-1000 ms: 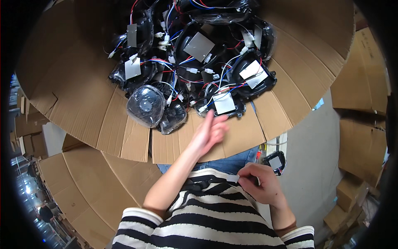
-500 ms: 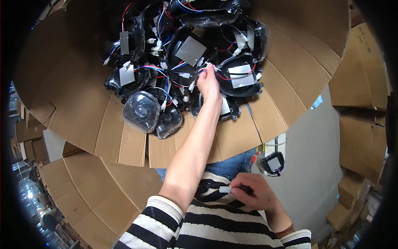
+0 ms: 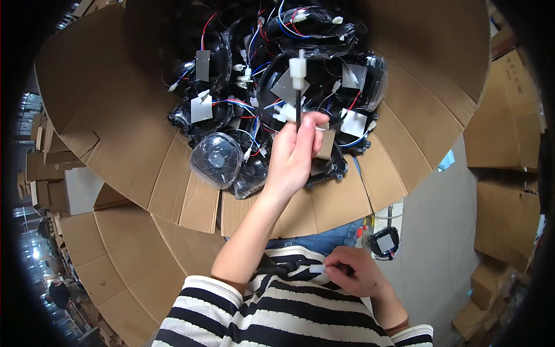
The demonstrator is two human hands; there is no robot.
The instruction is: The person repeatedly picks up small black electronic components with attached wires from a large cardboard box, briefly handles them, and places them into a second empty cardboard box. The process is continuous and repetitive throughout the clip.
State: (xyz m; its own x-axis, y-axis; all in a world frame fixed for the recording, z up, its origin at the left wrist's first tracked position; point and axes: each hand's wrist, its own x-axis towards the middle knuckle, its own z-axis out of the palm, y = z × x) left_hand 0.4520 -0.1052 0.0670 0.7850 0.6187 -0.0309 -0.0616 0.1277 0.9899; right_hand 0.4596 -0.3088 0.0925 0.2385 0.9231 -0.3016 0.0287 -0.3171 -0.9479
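Over a large cardboard box, my left hand (image 3: 292,153) is closed around a black-sleeved cable (image 3: 298,104). At the cable's upper end a white plastic connector (image 3: 298,70) stands up. Another white connector (image 3: 287,113) shows beside the fingers. Beneath this hand lies a pile of black lamp units with clear covers, such as the clear-lensed lamp (image 3: 216,160), with red, blue and white wires. In front of my striped top, my right hand (image 3: 357,272) pinches a dark cable with a translucent white connector (image 3: 317,269) at its end.
The open cardboard box (image 3: 404,133) curves around the lamps, its near edge close to my legs. A single lamp unit (image 3: 384,243) lies outside it at the right. More cardboard cartons (image 3: 503,214) stand along the right, with folded cardboard (image 3: 133,254) at lower left.
My left hand has come up and back from among the wires, and the black cable with its white connector now shows in it. The right hand keeps its connector. The view has shifted slightly.
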